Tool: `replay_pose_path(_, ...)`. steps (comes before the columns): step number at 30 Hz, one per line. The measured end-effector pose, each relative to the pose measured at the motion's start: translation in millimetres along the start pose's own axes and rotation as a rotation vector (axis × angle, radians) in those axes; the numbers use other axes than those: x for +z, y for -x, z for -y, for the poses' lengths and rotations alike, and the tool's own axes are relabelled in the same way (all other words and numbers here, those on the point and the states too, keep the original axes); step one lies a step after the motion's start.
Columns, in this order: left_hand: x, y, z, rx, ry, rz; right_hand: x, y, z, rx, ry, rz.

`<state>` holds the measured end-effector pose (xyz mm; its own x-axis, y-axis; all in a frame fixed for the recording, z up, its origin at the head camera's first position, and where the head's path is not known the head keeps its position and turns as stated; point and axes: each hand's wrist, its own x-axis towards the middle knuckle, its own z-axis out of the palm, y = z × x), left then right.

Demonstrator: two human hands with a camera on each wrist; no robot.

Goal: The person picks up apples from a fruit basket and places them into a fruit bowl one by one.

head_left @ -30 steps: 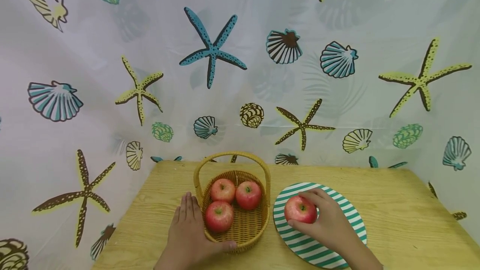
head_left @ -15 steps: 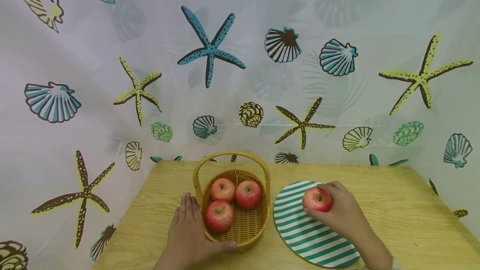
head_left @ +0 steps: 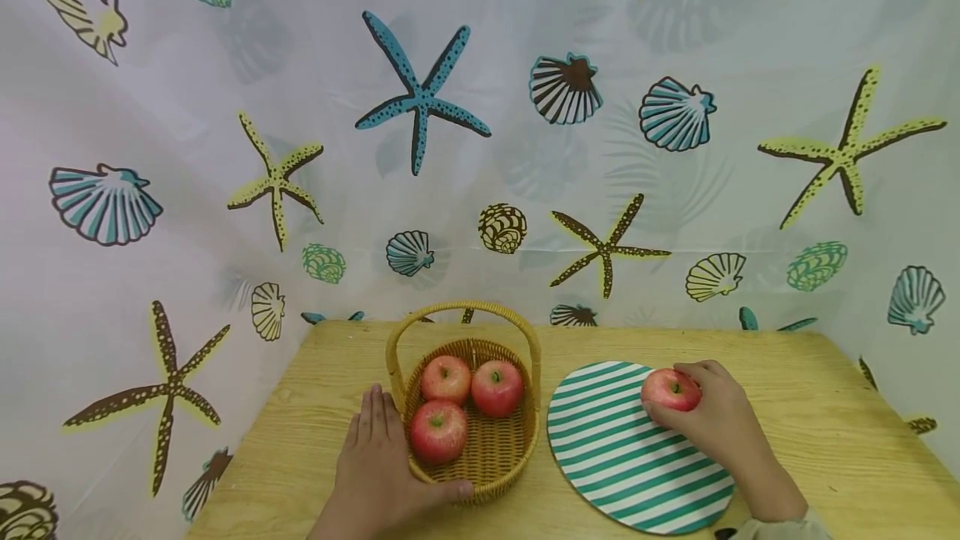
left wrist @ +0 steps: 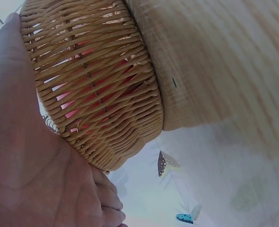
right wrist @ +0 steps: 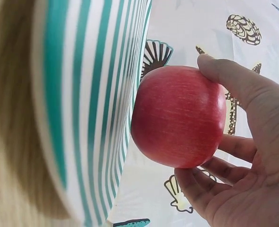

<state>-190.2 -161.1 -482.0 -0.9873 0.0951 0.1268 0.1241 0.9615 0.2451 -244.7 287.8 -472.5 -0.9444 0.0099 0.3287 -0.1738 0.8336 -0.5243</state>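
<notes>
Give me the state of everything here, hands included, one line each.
Wicker basket: upright, handle raised
Three apples: inside the basket, stems up
Striped placemat: flat on the table
Fourth apple: held; contact with placemat unclear
Left hand: resting against the basket, thumb spread
Right hand: gripping the fourth apple
Starfish-print cloth: hanging

Inside the basket (head_left: 495,452) I count three apples (head_left: 438,432), and to the right of the basket there is one more apple (head_left: 670,394), so the apples are four in total. The basket itself is only one, with a single handle (head_left: 465,305). Of hands I see two: one left hand (head_left: 375,465) at the left of the basket, one right hand (head_left: 712,415) at its right. One round striped mat (head_left: 615,448) lies right of the basket. Under the basket is one desk (head_left: 825,423). Behind and beside the basket, five starfish (head_left: 422,100) show whole on the printed cloth (head_left: 480,161).
</notes>
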Motion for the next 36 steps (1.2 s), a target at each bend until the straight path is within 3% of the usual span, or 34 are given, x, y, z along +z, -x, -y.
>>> replay_pose_path(14,-2.9,2.8,-1.8,0.006,0.008,-0.017,1.5,-0.5,-9.2,0.030,-0.001,0.016)
replay_pose_path(22,-3.6,2.0,-2.4,-0.012,0.017,0.016,1.6,0.4,-10.0,0.039,0.004,0.020)
replay_pose_path(36,0.4,1.0,0.3,-0.014,0.020,0.014,1.7,-0.2,-6.8,0.057,0.026,0.057)
